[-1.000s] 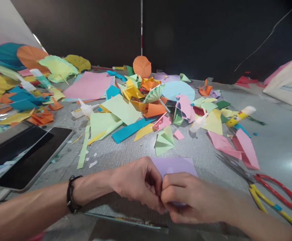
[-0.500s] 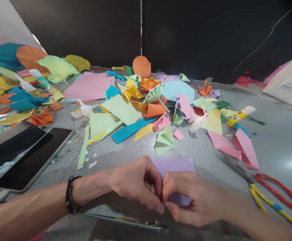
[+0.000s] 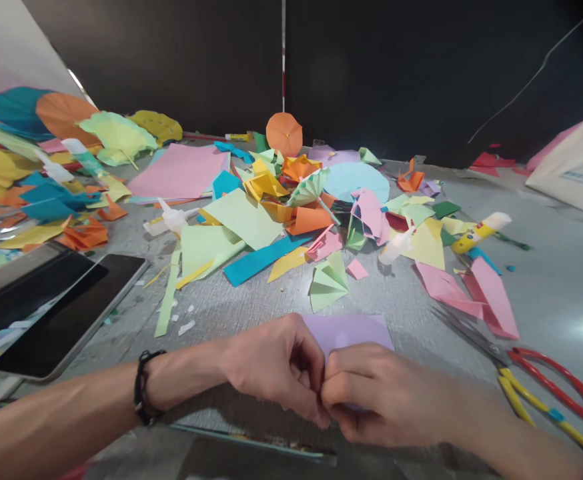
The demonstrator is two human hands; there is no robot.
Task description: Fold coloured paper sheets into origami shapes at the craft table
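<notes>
A purple sheet of paper (image 3: 349,331) lies at the front middle of the table, partly under both hands. My left hand (image 3: 281,370) is closed, its thumb and fingers pinched at the near left part of the sheet. Pressed up against it, my right hand (image 3: 371,393) is closed too, with curled fingers over the paper's near part. The pinched edge itself is hidden by the fingers.
Scissors with red and yellow handles (image 3: 554,383) lie at the right. A phone (image 3: 71,313) rests at the left. Behind the hands are scattered paper scraps, a pale green folded piece (image 3: 328,283), glue bottles and a yellow glue stick (image 3: 481,232).
My right hand's fingers have curled in closer to my left hand and now cover more of the purple paper's near part. My left hand has barely moved.
</notes>
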